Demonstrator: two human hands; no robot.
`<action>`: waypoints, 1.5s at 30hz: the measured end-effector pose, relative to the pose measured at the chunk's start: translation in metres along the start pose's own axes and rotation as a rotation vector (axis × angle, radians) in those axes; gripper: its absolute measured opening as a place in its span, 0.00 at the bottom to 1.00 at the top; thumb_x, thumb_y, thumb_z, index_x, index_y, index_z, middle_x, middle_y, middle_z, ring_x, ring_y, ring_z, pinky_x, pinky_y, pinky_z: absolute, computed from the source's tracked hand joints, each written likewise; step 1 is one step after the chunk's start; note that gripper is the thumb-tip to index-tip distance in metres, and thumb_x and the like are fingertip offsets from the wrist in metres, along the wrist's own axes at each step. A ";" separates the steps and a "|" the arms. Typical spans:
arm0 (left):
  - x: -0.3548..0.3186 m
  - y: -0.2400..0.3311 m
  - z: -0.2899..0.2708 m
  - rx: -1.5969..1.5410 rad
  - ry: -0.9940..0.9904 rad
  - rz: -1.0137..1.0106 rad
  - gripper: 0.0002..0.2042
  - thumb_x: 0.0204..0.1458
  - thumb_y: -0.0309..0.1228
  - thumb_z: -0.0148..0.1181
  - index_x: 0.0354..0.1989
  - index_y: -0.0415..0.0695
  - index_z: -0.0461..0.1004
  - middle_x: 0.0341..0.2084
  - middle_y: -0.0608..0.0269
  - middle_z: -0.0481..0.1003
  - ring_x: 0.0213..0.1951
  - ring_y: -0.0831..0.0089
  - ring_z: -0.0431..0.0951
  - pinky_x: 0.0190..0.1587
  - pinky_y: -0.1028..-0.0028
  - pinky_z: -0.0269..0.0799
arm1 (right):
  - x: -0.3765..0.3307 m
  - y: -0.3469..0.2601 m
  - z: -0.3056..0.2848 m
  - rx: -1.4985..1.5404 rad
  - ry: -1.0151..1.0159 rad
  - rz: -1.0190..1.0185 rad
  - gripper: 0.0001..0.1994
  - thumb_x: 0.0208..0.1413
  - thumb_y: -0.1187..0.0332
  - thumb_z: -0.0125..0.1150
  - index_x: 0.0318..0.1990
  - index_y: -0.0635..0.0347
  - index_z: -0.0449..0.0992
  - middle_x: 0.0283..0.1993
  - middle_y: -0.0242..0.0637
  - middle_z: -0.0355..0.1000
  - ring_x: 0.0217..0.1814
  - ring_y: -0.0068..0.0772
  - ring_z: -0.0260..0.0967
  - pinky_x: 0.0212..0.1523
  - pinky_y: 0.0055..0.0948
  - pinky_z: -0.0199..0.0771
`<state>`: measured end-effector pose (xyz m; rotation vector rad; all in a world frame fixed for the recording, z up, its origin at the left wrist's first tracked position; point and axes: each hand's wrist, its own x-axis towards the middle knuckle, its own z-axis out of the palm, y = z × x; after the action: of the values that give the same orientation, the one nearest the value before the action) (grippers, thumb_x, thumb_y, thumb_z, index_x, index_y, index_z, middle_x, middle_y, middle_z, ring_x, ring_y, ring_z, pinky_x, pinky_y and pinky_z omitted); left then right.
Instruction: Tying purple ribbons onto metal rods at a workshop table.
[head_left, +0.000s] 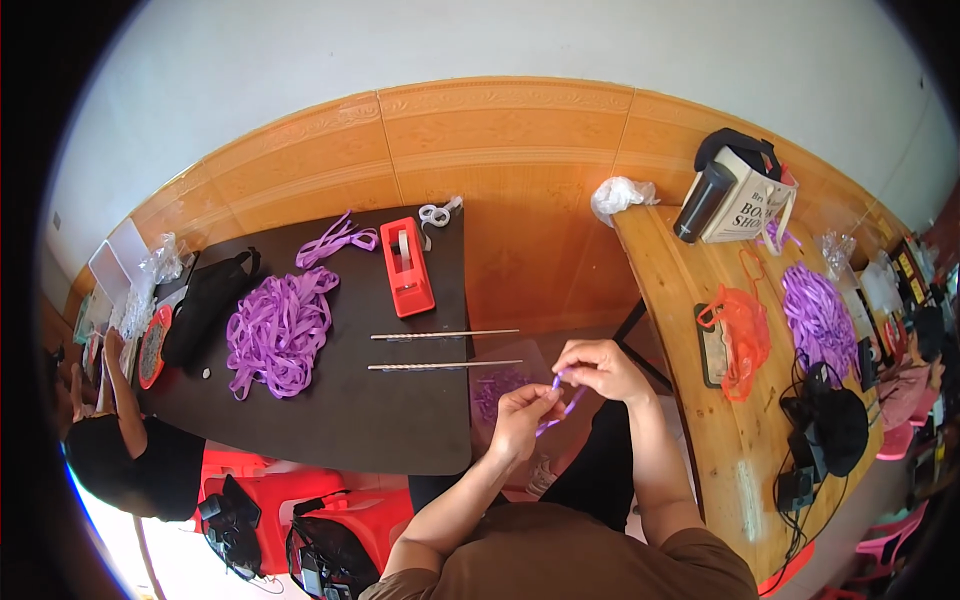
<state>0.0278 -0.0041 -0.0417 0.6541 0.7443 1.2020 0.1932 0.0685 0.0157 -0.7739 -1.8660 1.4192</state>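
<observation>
A narrow purple ribbon (574, 404) runs between my two hands, in the gap between the dark table and the wooden one. My left hand (521, 414) pinches it between thumb and fingers, and a loop hangs beside that hand. Slightly higher and to the right, my right hand (602, 370) grips the ribbon with its fingertips. Left of my hands, two thin sticks (440, 335) with twisted-looking shafts lie side by side, their ends jutting past the dark table's edge. A large heap of purple ribbon (280, 330) rests farther left.
On the dark table (380, 430) are a red tape dispenser (418, 292), scissors (434, 214) and a black bag (205, 310). The wooden table (725, 450) holds an orange plastic bag (742, 345), more ribbon (818, 318), a tote bag (742, 205) and a black tumbler (704, 203). Another person (130, 455) sits far left.
</observation>
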 end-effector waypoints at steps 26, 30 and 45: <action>0.056 -0.004 -0.038 -0.004 0.289 0.460 0.06 0.54 0.27 0.57 0.34 0.37 0.74 0.23 0.61 0.76 0.26 0.79 0.74 0.32 0.82 0.68 | 0.068 0.107 0.072 -0.073 0.382 -0.210 0.04 0.49 0.75 0.57 0.32 0.65 0.72 0.27 0.39 0.68 0.29 0.33 0.68 0.29 0.25 0.65; 0.057 -0.011 -0.047 0.007 0.270 0.432 0.05 0.53 0.27 0.56 0.34 0.38 0.74 0.23 0.61 0.76 0.26 0.79 0.74 0.32 0.81 0.68 | 0.068 0.113 0.072 -0.146 0.374 -0.250 0.04 0.48 0.76 0.57 0.33 0.65 0.73 0.27 0.39 0.68 0.30 0.30 0.68 0.29 0.25 0.65; 0.018 -0.056 -0.078 0.025 0.219 0.104 0.03 0.52 0.24 0.57 0.32 0.38 0.75 0.27 0.60 0.78 0.27 0.77 0.76 0.33 0.80 0.71 | -0.027 0.254 0.132 -0.052 0.305 0.041 0.05 0.47 0.76 0.52 0.30 0.68 0.73 0.24 0.40 0.72 0.28 0.23 0.68 0.30 0.26 0.66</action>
<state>0.0013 0.0041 -0.1348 0.5930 0.9187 1.3763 0.1217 0.0308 -0.2602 -0.9995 -1.6644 1.2038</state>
